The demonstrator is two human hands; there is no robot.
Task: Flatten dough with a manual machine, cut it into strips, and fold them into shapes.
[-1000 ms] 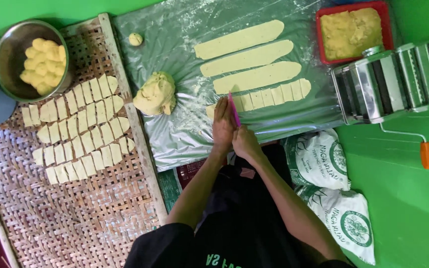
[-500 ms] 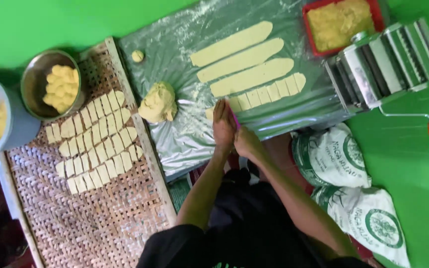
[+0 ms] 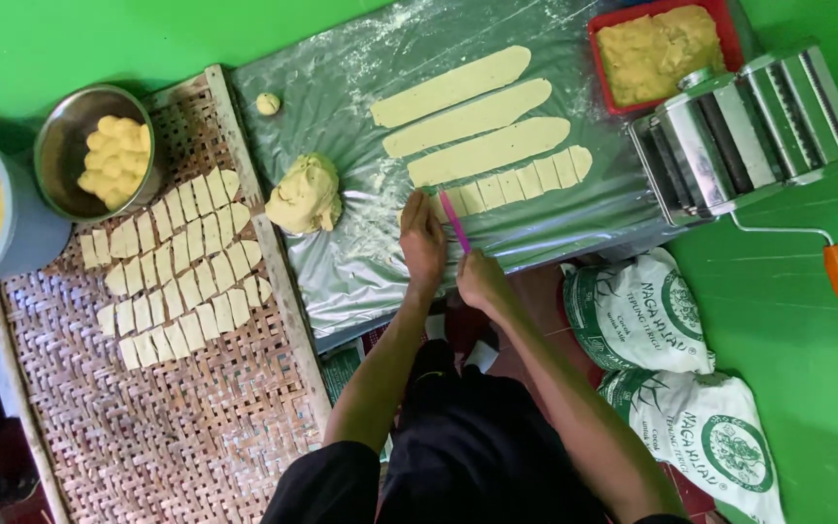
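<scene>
My left hand (image 3: pixel 424 238) lies flat on the near end of a dough strip cut into small pieces (image 3: pixel 521 180), on a floured plastic sheet (image 3: pixel 361 267). Just to its right, my right hand (image 3: pixel 482 279) grips a thin pink cutter (image 3: pixel 455 221), whose tip rests at the cut end of the strip. Three uncut pale yellow dough strips (image 3: pixel 467 118) lie beyond it. A lump of dough (image 3: pixel 305 194) sits to the left of my left hand, with a small dough ball (image 3: pixel 268 103) farther back.
A woven tray (image 3: pixel 177 417) at left carries rows of cut dough pieces (image 3: pixel 181 262). Behind it stand a metal bowl (image 3: pixel 62 131) of dough bits and a grey tub (image 3: pixel 16 238). A red tray (image 3: pixel 601 58) of dough, a roller machine (image 3: pixel 749 126) and flour sacks (image 3: pixel 637 311) sit right.
The view has tilted and shifted, bringing the grey tub into sight at left. Both hands stay at the near end of the cut strip with the pink cutter.
</scene>
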